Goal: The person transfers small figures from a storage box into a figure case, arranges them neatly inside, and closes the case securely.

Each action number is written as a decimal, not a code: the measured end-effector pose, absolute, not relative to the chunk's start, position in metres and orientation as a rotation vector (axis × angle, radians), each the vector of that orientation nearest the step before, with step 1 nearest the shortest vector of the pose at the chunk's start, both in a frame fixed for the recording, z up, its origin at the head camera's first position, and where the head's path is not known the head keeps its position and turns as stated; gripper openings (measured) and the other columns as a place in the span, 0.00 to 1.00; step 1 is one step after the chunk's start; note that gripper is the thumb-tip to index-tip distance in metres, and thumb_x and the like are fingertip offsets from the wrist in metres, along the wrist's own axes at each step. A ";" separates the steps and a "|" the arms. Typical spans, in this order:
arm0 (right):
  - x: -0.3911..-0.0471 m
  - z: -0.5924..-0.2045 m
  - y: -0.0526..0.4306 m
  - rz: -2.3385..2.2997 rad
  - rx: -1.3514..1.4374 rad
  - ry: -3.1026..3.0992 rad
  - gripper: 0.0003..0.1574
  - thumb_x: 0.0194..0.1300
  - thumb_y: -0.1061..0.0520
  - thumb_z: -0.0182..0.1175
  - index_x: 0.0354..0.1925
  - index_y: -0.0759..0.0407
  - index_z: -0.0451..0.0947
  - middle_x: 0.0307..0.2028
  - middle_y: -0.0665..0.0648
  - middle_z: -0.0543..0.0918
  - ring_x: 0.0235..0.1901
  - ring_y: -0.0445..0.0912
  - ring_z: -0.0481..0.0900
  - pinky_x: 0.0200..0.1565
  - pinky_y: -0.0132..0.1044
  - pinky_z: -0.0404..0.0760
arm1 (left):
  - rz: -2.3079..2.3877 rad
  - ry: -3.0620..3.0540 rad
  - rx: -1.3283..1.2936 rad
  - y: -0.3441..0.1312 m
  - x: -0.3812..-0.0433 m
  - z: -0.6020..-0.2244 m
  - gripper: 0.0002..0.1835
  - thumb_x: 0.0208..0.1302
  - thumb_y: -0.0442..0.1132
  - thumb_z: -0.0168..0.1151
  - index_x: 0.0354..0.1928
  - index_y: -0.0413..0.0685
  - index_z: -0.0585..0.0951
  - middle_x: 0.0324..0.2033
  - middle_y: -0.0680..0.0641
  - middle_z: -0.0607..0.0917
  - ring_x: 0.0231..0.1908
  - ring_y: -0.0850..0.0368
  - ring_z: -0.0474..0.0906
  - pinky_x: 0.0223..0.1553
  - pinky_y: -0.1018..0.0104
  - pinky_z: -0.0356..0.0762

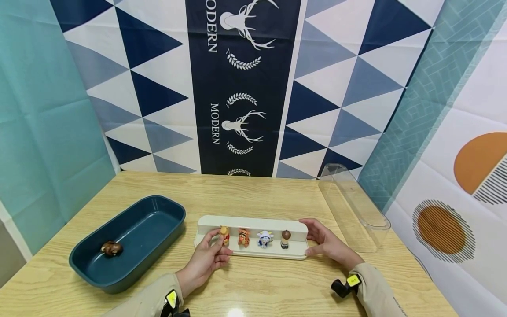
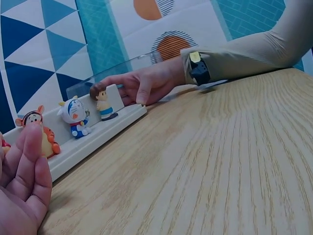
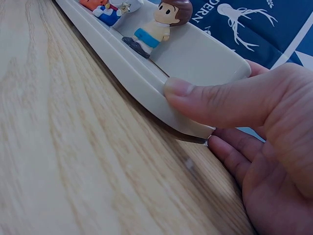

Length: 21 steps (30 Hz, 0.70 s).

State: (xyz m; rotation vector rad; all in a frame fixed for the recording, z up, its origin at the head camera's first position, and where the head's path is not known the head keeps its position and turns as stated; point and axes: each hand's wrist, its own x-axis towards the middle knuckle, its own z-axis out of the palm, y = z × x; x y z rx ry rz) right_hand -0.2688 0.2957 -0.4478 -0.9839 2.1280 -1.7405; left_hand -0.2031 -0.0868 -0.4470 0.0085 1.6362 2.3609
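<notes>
A white display rack [image 1: 253, 223] with a raised back lies on the table, bearing a row of small figurines. At its left end my left hand [image 1: 203, 263] pinches a yellow bear figurine [image 1: 225, 234] in a red top. Beside it sit an orange tiger figurine [image 1: 243, 237] and a white-and-blue horned figurine [image 1: 264, 239]; a brown-haired boy figurine [image 1: 285, 240] stands furthest right. My right hand [image 1: 326, 242] grips the rack's right end, the thumb [image 3: 195, 98] on its front edge and fingers behind. In the left wrist view, the bear is mostly hidden by my left fingers [image 2: 32, 147].
On the left stands a dark blue basin [image 1: 152, 240] with a brown figurine [image 1: 112, 248] lying in it. A clear plastic cover [image 1: 352, 207] lies at the back right of the wooden table [image 1: 261, 290]. Patterned cloths hang around the table's back and sides.
</notes>
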 end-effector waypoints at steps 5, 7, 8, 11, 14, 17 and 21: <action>-0.268 -0.447 0.294 -1.744 -1.017 2.125 0.55 0.52 0.75 0.69 0.70 0.77 0.49 0.62 0.42 0.73 0.55 0.40 0.77 0.56 0.30 0.75 | 2.340 1.660 -0.006 -0.087 -0.205 -0.447 0.24 0.81 0.41 0.43 0.71 0.42 0.54 0.26 0.49 0.84 0.24 0.63 0.80 0.30 0.70 0.80; -0.268 -0.447 0.293 -1.748 -1.027 2.123 0.55 0.52 0.75 0.68 0.70 0.77 0.49 0.62 0.43 0.73 0.55 0.40 0.77 0.56 0.30 0.75 | 2.335 1.660 -0.003 -0.086 -0.205 -0.447 0.23 0.81 0.39 0.42 0.71 0.42 0.54 0.26 0.49 0.84 0.25 0.63 0.81 0.30 0.70 0.80; -0.268 -0.446 0.293 -1.749 -1.031 2.122 0.55 0.52 0.75 0.68 0.70 0.78 0.49 0.62 0.43 0.73 0.55 0.40 0.77 0.55 0.30 0.75 | 2.333 1.658 -0.001 -0.086 -0.205 -0.447 0.22 0.81 0.39 0.42 0.71 0.42 0.54 0.26 0.49 0.84 0.25 0.63 0.81 0.30 0.69 0.80; -0.268 -0.446 0.293 -1.750 -1.029 2.120 0.54 0.52 0.76 0.68 0.70 0.77 0.49 0.62 0.43 0.73 0.55 0.40 0.77 0.55 0.30 0.75 | 2.330 1.651 0.005 -0.086 -0.206 -0.447 0.22 0.81 0.37 0.42 0.71 0.43 0.54 0.26 0.48 0.84 0.25 0.62 0.81 0.30 0.69 0.80; -0.267 -0.445 0.293 -1.748 -1.026 2.120 0.54 0.52 0.75 0.68 0.70 0.77 0.49 0.61 0.43 0.73 0.55 0.40 0.77 0.55 0.30 0.75 | 2.329 1.655 -0.003 -0.086 -0.205 -0.447 0.22 0.80 0.37 0.42 0.71 0.43 0.55 0.26 0.48 0.84 0.25 0.63 0.81 0.29 0.70 0.79; -0.267 -0.445 0.293 -1.745 -1.024 2.122 0.54 0.52 0.75 0.68 0.71 0.77 0.49 0.62 0.43 0.73 0.55 0.40 0.77 0.55 0.30 0.75 | 2.340 1.676 -0.018 -0.085 -0.205 -0.447 0.22 0.80 0.36 0.43 0.71 0.43 0.56 0.27 0.49 0.85 0.24 0.63 0.81 0.28 0.70 0.79; -0.266 -0.444 0.292 -1.746 -1.019 2.122 0.54 0.53 0.75 0.68 0.71 0.76 0.50 0.62 0.44 0.73 0.55 0.40 0.77 0.55 0.31 0.75 | 2.371 1.704 -0.032 -0.084 -0.205 -0.446 0.21 0.79 0.34 0.45 0.69 0.43 0.58 0.26 0.49 0.85 0.22 0.63 0.80 0.26 0.70 0.78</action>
